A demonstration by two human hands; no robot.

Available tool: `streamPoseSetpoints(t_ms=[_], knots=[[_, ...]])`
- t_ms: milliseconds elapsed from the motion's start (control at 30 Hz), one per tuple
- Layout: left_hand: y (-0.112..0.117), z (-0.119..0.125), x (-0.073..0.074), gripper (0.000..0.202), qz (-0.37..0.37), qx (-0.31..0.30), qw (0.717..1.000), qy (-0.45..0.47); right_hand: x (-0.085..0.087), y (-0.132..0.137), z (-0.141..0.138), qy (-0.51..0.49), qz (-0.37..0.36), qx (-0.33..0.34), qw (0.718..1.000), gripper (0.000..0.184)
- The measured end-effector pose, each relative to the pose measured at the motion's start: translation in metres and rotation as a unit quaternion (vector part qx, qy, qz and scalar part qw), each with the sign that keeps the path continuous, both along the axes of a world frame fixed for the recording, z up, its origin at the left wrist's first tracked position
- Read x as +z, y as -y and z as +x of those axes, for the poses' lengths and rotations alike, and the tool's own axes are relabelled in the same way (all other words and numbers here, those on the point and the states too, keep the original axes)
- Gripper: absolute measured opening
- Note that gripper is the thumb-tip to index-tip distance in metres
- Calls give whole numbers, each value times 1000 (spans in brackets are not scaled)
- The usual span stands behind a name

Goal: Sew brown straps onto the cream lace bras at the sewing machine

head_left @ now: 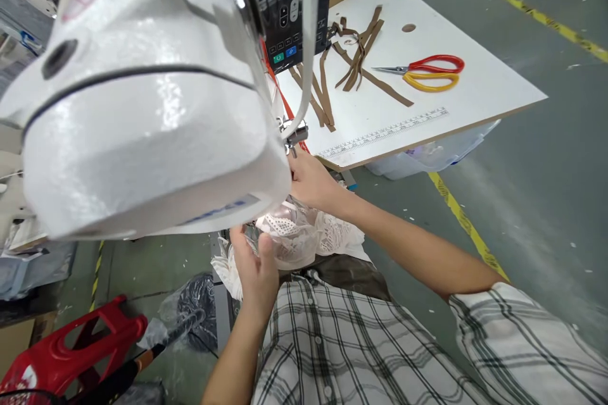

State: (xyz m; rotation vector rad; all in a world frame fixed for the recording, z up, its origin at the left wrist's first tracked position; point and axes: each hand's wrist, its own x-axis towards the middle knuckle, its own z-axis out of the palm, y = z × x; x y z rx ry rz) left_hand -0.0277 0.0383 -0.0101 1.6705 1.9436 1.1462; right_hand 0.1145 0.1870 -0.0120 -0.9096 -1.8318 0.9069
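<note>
A sewing machine head (156,158), white and large, covers the sewing area and part of both hands. Below its right end, a white and pale pink lace garment (294,234) lies bunched over my lap. My left hand (255,262) is at the garment's left side, thumb up and fingers curled at its edge, closed on the lace. On the far side, my right hand (313,182) reaches in above the lace, close to the machine's metal thread guide (297,133). Its fingertips are hidden behind the machine head.
On the white tabletop (484,82) lie brown fabric strips (361,54), red-and-yellow-handled scissors (433,73) and a printed ruler scale (384,133). A control panel (289,25) stands behind the machine. A plastic bin (427,155) sits under the table; a red stool (76,348) is at lower left.
</note>
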Motion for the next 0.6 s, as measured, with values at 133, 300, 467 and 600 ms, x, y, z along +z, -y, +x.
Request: streamPoseSetpoints(t_ms=[133,300,467,600], knots=[[-8,-11,-2,41,-105,-2,986,126,0,2,-2,-13,-10,5,1000,9],[-11,-19,0,40,-147,11,975,165,-1,3,-5,-11,-5,3,1000,6],[-9,-20,5,42,-134,21,973,187,1,6,-5,13,-8,0,1000,1],[-11,-22,8,43,-131,20,975,178,4,9,-5,25,-19,-3,1000,5]])
